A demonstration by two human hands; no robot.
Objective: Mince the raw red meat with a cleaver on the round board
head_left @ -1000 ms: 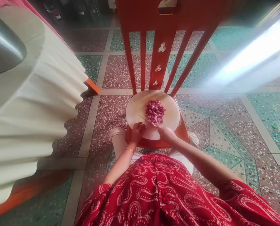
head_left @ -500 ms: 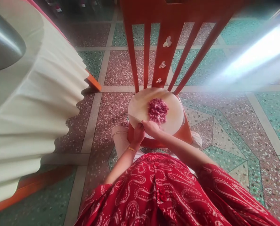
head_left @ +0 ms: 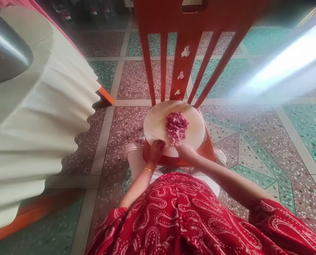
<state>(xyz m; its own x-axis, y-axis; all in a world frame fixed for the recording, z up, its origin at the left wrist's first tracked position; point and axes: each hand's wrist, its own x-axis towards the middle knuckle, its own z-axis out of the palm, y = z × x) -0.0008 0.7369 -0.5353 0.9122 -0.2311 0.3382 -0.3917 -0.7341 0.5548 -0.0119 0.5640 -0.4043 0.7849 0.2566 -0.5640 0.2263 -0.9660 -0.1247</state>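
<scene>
On the chair seat lies a round, pale cutting board [head_left: 155, 120]. A heap of chopped red meat [head_left: 177, 124] sits in its middle, with small bits trailing toward me. My left hand [head_left: 156, 150] is closed at the board's near left edge. A thin, dark-edged line, seen nearly edge-on, runs from its fingers over the board and looks like the blade of a knife [head_left: 155, 136]. My right hand [head_left: 187, 153] is closed over the near edge, just beside the trailing meat bits. What its fingers hold, if anything, is hidden.
The red wooden chair [head_left: 183, 81] has a tall slatted back beyond the board. To the left stands a table with a cream cloth [head_left: 64, 106] and a grey metal vessel [head_left: 11, 49]. Patterned tile floor [head_left: 136, 78] surrounds the chair, and glare lies at the right.
My hands, together at the board's near edge before, have come apart. The right hand has moved right and slightly toward me; the left stays near its place, its knuckles turned more upward.
</scene>
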